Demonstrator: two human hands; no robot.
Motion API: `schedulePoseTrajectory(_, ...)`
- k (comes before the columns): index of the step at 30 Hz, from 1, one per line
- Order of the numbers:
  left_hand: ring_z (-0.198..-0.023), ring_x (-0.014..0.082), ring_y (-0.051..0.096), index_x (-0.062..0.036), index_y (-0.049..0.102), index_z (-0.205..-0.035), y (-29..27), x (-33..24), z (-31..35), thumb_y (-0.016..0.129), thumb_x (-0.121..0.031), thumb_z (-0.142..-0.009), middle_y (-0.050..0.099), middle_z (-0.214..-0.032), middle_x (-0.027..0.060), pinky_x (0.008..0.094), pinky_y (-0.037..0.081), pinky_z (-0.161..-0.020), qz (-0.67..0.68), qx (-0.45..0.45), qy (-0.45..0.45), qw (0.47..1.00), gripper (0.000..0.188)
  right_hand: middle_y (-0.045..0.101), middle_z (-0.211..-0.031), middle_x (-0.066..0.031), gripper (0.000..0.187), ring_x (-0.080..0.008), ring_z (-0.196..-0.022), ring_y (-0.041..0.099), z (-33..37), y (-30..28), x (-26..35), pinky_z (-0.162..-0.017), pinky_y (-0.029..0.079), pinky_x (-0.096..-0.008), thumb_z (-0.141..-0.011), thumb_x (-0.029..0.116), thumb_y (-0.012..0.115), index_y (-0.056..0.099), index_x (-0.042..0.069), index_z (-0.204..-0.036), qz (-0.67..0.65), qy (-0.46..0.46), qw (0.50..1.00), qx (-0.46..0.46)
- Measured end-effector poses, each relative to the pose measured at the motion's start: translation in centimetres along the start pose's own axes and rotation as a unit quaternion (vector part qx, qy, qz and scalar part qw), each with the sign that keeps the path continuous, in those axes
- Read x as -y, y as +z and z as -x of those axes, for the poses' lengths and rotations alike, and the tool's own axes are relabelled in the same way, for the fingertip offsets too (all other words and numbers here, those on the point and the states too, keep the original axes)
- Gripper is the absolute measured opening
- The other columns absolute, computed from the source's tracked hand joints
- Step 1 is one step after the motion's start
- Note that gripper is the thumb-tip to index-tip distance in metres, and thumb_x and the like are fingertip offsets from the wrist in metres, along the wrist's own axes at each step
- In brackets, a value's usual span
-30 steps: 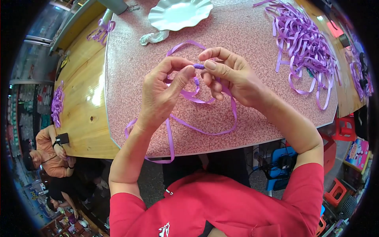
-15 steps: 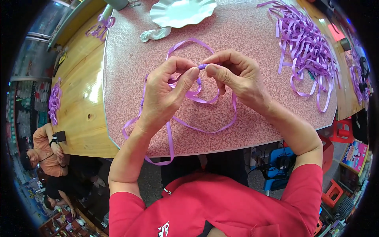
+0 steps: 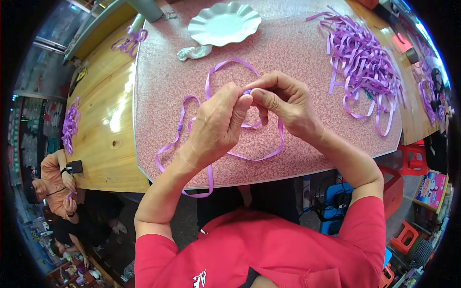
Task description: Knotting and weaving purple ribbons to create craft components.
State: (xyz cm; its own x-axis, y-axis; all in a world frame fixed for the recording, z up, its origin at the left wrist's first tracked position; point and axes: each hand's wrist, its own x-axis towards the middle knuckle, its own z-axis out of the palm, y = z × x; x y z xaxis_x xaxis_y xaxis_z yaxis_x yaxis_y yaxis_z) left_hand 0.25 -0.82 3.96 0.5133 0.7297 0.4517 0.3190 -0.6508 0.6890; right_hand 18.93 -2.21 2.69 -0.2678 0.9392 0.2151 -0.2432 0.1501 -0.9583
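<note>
My left hand (image 3: 220,116) and my right hand (image 3: 286,100) meet over the pink speckled table, thumbs and forefingers closed on a small purple piece (image 3: 247,92) of the ribbon between them. It looks like a wrapped or knotted part, mostly covered by my fingertips. The rest of this purple ribbon (image 3: 257,158) lies in loose loops on the tabletop under and around my hands. At the left a small knot or sleeve (image 3: 179,127) shows on it. One loop (image 3: 211,182) hangs past the table's front edge.
A white scalloped plate (image 3: 224,42) stands at the back beside a crumpled whitish wad (image 3: 194,52). A big heap of purple ribbons (image 3: 362,60) covers the right side. More ribbon bundles (image 3: 71,126) lie on the wooden table (image 3: 103,158) at left, where another person (image 3: 56,180) sits.
My left hand has turned, its back now more upward, and its fingers have closed in over the purple piece against my right fingertips. The other person's hands have shifted.
</note>
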Motion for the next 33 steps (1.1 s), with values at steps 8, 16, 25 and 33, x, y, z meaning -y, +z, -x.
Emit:
schedulePoseTrajectory(8,-0.06,0.023,0.053,-0.0012,0.054,-0.095,-2.9,-4.8,1.0,0.052,-0.015,-0.099,0.05,-0.072,0.0122,0.0345,0.042,-0.054,0.069,-0.026,0.035,0.997,0.014,0.062,-0.09,-0.0073,0.015,-0.0088,-0.066,0.057,2.4,3.7,5.3,-0.053,0.051,-0.0229,-0.094,0.007,0.061,0.062,-0.002,-0.106,0.004,-0.045,0.999,-0.002)
schedulePoseTrajectory(16,-0.059,0.0221,0.053,-0.0013,0.054,-0.094,-5.2,-6.9,3.5,0.052,-0.011,-0.099,0.052,-0.074,0.0111,0.0334,0.041,-0.053,0.16,-0.026,0.079,0.984,0.011,0.062,-0.088,-0.0074,0.015,-0.0092,-0.065,0.058,5.6,9.7,8.1,-0.053,0.051,-0.0233,-0.094,0.007,0.061,0.062,-0.001,-0.105,-0.009,-0.055,0.995,-0.078)
schedulePoseTrajectory(25,-0.058,0.0265,0.053,-0.0006,0.053,-0.09,-8.0,-8.2,5.9,0.051,-0.01,-0.099,0.05,-0.07,0.0135,0.035,0.04,-0.052,0.143,-0.046,0.136,0.979,0.013,0.062,-0.094,-0.0109,0.014,-0.0107,-0.065,0.06,6.7,14.8,7.8,-0.054,0.052,-0.023,-0.092,0.003,0.062,0.062,-0.003,-0.104,0.074,-0.198,0.97,-0.121)
schedulePoseTrajectory(33,-0.054,0.0221,0.048,0.0007,0.053,-0.084,-8.3,-8.0,6.8,0.047,-0.02,-0.102,0.048,-0.067,0.0108,0.0319,0.037,-0.05,0.195,-0.029,0.118,0.973,0.028,0.062,-0.093,-0.0129,0.012,-0.0119,-0.067,0.062,7.2,15.4,8.6,-0.057,0.052,-0.0228,-0.089,0.0,0.065,0.063,-0.003,-0.101,0.213,-0.253,0.937,-0.113)
